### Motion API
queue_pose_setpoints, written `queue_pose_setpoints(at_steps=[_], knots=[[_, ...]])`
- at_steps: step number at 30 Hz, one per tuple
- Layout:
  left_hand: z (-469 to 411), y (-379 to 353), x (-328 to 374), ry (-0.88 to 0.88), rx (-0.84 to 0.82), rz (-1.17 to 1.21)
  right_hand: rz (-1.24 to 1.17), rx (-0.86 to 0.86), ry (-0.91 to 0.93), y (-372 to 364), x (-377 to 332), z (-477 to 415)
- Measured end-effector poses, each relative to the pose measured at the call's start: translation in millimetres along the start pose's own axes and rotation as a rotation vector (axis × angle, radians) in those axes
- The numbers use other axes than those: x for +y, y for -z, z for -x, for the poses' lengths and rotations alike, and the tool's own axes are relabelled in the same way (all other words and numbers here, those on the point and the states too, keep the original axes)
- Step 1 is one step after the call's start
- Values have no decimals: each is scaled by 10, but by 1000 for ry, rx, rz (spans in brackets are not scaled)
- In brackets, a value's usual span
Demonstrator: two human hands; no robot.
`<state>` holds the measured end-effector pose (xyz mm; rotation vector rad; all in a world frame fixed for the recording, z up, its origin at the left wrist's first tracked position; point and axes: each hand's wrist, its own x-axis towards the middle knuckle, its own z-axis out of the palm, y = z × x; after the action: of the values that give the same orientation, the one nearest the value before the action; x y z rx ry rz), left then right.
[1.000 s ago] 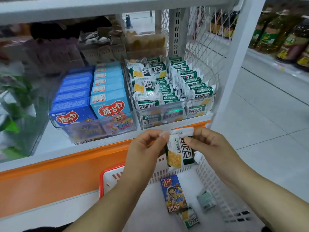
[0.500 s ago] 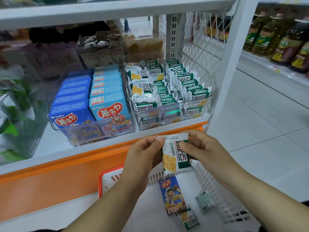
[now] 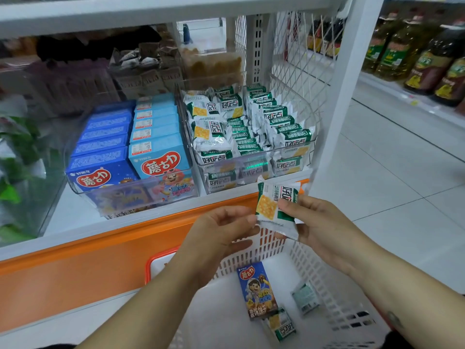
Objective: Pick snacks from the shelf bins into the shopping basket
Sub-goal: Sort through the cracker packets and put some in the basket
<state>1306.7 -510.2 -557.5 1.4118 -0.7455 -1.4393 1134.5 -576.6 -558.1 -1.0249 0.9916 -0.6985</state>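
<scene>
Your right hand [image 3: 324, 230] pinches the packet [image 3: 275, 205] mid-face, right of centre, above the basket [image 3: 327, 285]; left hand [image 3: 221, 233] loose, seemingly just off it. Likely light, slippery, crackers brittle: hold its sealed edge.

Two bins sit side by side on the white shelf board [image 3: 75, 217]. The left clear plastic bin [image 3: 130, 191] holds rows of blue cardboard snack boxes [image 3: 156, 147], and the right clear plastic bin [image 3: 251, 163] holds green-and-white foil cracker packets [image 3: 284, 127]. Brown wrapped snacks [image 3: 146, 69] lie behind both bins, with a white wire mesh panel [image 3: 297, 59] to their right.

Below and in front of the shelf is a white slotted plastic basket [image 3: 327, 285]. In it lies a blue snack box [image 3: 256, 290], with a green-and-white packet [image 3: 281, 323] before it and a small pale packet [image 3: 305, 297] to its right.

Above the basket's far wall is a held cracker packet [image 3: 274, 205]. The right hand [image 3: 322, 227] pinches its right side, and the left hand [image 3: 219, 235] is just left of it. Dark oil bottles [image 3: 427, 59] stand on a far shelf, right.
</scene>
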Motion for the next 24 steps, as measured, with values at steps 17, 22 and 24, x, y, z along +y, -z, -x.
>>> queue_pose_setpoints(at_steps=[17,22,24], knots=[[27,116,158,-38,-116,-134,-48,-34,-32,-4,-69,14],[29,123,153,-62,-143,-150,-94,-65,-37,-17,-58,17],[21,121,142,-71,-155,-176,-104,-68,-33,-16,-57,21]])
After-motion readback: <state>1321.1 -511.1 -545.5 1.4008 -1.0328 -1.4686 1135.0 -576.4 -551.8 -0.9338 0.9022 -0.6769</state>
